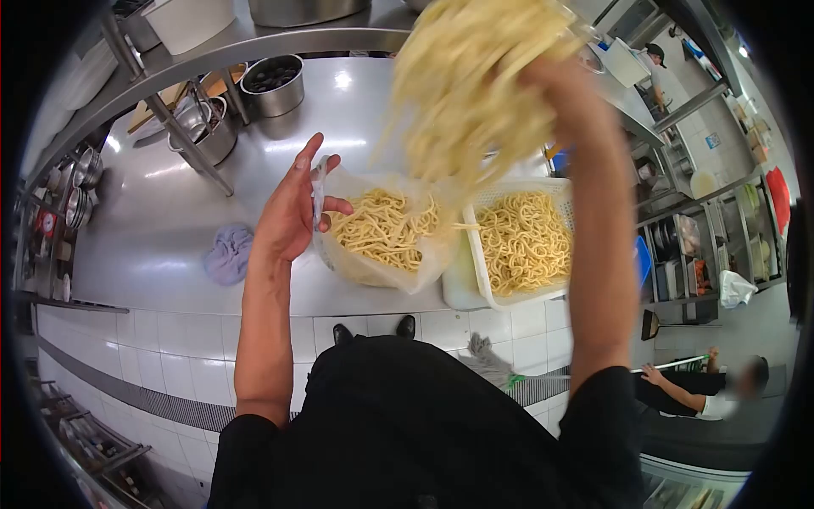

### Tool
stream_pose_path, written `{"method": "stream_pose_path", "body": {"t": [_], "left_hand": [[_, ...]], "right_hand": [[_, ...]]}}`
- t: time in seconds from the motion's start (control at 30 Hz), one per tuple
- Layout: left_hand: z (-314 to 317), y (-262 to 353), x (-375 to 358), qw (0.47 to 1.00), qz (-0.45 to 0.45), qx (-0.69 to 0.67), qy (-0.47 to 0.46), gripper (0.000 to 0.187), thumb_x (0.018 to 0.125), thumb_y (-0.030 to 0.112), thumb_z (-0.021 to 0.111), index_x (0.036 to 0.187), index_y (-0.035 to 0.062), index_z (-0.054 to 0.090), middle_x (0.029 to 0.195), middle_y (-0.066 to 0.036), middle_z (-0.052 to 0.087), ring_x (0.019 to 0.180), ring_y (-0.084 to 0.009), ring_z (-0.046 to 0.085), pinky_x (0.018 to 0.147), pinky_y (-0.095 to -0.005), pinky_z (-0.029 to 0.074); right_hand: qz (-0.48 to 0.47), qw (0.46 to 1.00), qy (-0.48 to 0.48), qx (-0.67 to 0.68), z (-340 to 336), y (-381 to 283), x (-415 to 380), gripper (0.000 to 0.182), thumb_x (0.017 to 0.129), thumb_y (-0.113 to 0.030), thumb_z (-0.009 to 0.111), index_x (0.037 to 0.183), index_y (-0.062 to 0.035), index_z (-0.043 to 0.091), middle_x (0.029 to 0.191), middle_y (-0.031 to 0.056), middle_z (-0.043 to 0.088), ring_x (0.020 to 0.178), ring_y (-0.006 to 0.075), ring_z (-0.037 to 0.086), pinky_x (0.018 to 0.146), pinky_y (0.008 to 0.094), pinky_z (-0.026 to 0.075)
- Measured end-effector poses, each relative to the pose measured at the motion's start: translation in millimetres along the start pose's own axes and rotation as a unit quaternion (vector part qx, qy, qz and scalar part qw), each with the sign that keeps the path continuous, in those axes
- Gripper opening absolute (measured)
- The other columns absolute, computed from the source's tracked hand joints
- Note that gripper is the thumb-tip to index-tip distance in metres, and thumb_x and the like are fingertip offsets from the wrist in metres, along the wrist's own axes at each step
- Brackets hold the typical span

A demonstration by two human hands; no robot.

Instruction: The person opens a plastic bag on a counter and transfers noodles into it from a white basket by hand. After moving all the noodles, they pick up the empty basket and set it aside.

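Note:
My right hand (547,85), raised high and blurred by motion, grips a large bunch of noodles (471,93) that hangs down in loose strands. My left hand (292,212) is at the left side of a clear plastic bag (348,263), with the bag's bunched edge held between its fingers. Thick yellow noodles (390,225) lie inside the open bag. Right of the bag, a white perforated basket (483,280) holds more noodles (526,242). A few strands reach across from the bag to the basket's rim.
A crumpled lilac cloth (227,254) lies on the steel table (161,246). Metal pots (275,102) stand under the overhead shelf (280,41). At lower right, a person (712,394) holds a mop (485,360) near my feet. Another person (657,72) is far right.

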State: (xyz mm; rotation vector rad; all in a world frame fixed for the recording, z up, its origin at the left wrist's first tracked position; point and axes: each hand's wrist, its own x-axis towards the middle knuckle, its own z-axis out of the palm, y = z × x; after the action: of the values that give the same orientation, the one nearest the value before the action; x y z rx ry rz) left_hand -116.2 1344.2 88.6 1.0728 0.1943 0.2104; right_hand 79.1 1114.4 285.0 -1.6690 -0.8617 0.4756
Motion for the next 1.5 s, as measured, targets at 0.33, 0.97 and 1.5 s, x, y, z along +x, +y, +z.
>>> {"method": "stream_pose_path", "body": {"t": [0.33,0.97,1.5], "left_hand": [[-20,2,-18,0.998,0.003,-0.015,0.057,0.075,0.101,0.054,0.050,0.162,0.0225,0.021,0.153,-0.018,0.040,0.077,-0.0211,0.070,0.045,-0.0196,0.041],[1,4,1,0.999,-0.009,0.019,0.044,0.071,0.101,0.049,0.051,0.161,0.0223,0.024,0.154,-0.016,0.040,0.083,-0.0208,0.070,0.052,-0.0220,0.043],[-17,8,-31,1.000,0.000,-0.008,-0.001,0.076,0.101,0.046,0.052,0.162,0.0158,0.019,0.154,-0.022,0.041,0.080,-0.0219,0.071,0.056,-0.0223,0.050]], "right_hand": [[0.181,0.918,-0.264,-0.235,72,161,21,0.068,0.075,-0.028,0.080,0.137,-0.0102,0.059,0.135,0.0151,0.062,0.112,0.0295,0.065,0.095,0.0394,0.053],[0.027,0.926,-0.046,-0.373,50,107,3,0.021,0.082,-0.009,0.065,0.101,-0.0055,0.075,0.083,0.0142,0.073,0.074,0.0267,0.072,0.072,0.0369,0.056],[0.225,0.821,-0.160,-0.500,46,295,-2,0.048,0.086,-0.018,0.065,0.131,-0.0022,0.061,0.127,0.0229,0.063,0.123,0.0367,0.058,0.105,0.0431,0.046]]}}
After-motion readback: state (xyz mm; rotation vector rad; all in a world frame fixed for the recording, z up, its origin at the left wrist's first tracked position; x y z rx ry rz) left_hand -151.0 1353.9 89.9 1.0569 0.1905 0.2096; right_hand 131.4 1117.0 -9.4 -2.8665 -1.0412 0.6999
